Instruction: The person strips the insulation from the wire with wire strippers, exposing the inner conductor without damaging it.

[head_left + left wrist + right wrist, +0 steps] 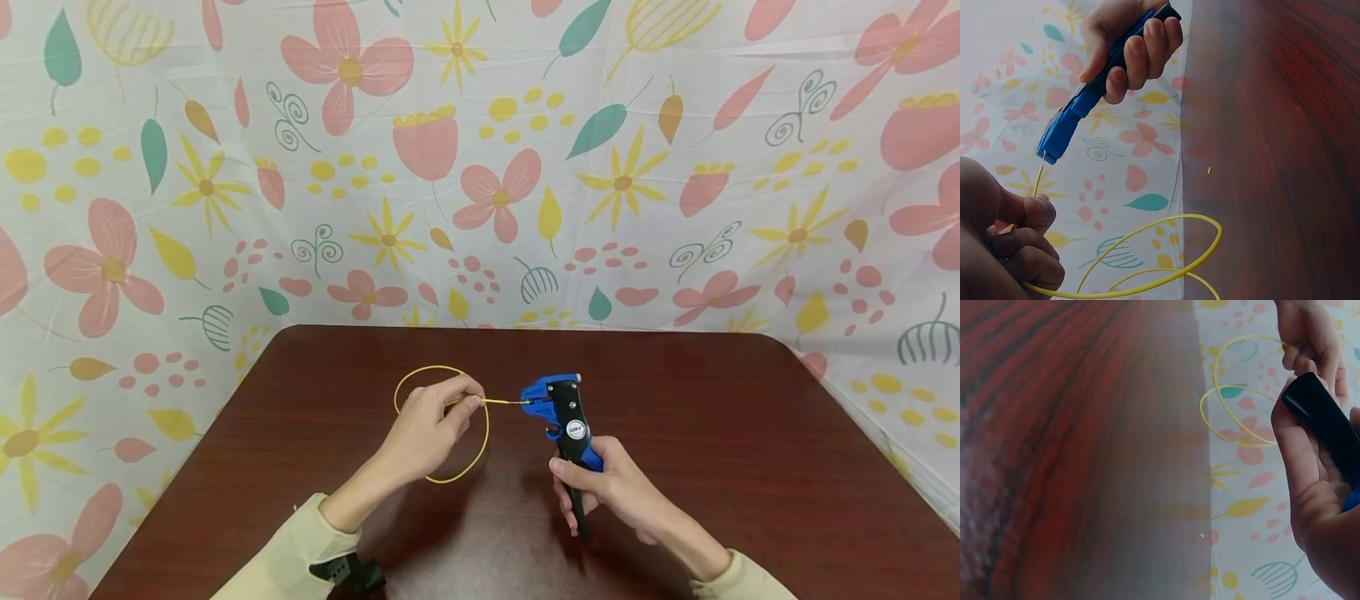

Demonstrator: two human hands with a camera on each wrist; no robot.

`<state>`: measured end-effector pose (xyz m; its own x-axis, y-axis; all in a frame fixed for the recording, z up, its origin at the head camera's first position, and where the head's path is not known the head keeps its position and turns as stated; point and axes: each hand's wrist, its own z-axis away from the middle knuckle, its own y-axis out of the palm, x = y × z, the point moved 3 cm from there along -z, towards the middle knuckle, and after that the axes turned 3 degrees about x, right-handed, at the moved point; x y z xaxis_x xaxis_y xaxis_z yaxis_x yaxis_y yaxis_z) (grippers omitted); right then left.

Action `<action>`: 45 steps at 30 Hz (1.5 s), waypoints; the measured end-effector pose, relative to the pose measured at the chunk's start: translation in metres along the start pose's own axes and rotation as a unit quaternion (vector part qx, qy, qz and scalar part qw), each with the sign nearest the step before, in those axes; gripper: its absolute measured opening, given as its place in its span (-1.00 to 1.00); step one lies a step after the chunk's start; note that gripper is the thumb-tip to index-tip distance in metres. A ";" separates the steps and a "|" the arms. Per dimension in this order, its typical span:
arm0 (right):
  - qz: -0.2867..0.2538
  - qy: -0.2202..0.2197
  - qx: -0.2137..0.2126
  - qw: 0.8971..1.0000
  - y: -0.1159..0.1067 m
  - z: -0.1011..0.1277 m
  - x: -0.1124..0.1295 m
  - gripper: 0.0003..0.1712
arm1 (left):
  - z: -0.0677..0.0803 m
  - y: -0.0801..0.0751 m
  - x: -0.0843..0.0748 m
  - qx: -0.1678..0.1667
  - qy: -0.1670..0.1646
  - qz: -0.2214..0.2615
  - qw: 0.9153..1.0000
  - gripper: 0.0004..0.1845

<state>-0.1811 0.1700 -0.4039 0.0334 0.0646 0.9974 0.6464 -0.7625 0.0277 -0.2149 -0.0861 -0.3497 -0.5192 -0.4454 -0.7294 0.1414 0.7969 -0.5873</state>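
Observation:
A blue and black wire stripper (572, 417) stands tilted above the table, its handles gripped in my right hand (611, 483). My left hand (423, 425) pinches a thin yellow wire (441, 367) between thumb and forefinger. From those fingers a short straight length reaches the stripper's blue nose. In the left wrist view the wire (1036, 181) has a thin, paler tip at that nose; how deep it sits inside cannot be told. The rest of the wire hangs in loose loops around and below the left hand. The right wrist view shows a black handle (1316, 403) lying against my right fingers.
The dark red-brown table (675, 400) spreads beneath both hands. A tiny yellow scrap (1210, 170) lies on it. Behind the table's far edge hangs a flower-printed cloth (480, 250). A black strapped device (347, 573) sits at the left wrist.

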 end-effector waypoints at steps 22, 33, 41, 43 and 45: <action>-0.026 0.001 -0.041 0.999 0.006 0.000 -0.001 -0.65 | 0.000 -0.001 -0.001 -0.035 -0.009 -0.048 0.998 -0.88; 0.006 0.006 -0.060 0.998 0.005 0.000 -0.004 -0.70 | 0.000 0.000 0.000 -0.025 -0.016 -0.038 0.999 -0.88; -0.047 0.038 -0.049 0.997 0.005 0.004 -0.002 -0.62 | -0.001 0.000 0.003 -0.020 -0.012 -0.043 0.999 -0.88; -0.046 0.033 -0.058 0.997 0.002 0.005 -0.001 -0.63 | -0.001 -0.003 0.006 -0.029 -0.007 -0.050 0.998 -0.89; -0.038 0.031 -0.084 0.995 -0.005 0.008 0.001 -0.65 | 0.001 -0.009 0.010 -0.046 -0.013 -0.049 0.998 -0.89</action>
<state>-0.1779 0.1791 -0.4038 -0.0608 0.0914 0.9940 0.5083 -0.8542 0.1097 -0.2208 -0.0982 -0.3522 -0.5045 -0.5319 -0.6802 0.0136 0.7827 -0.6222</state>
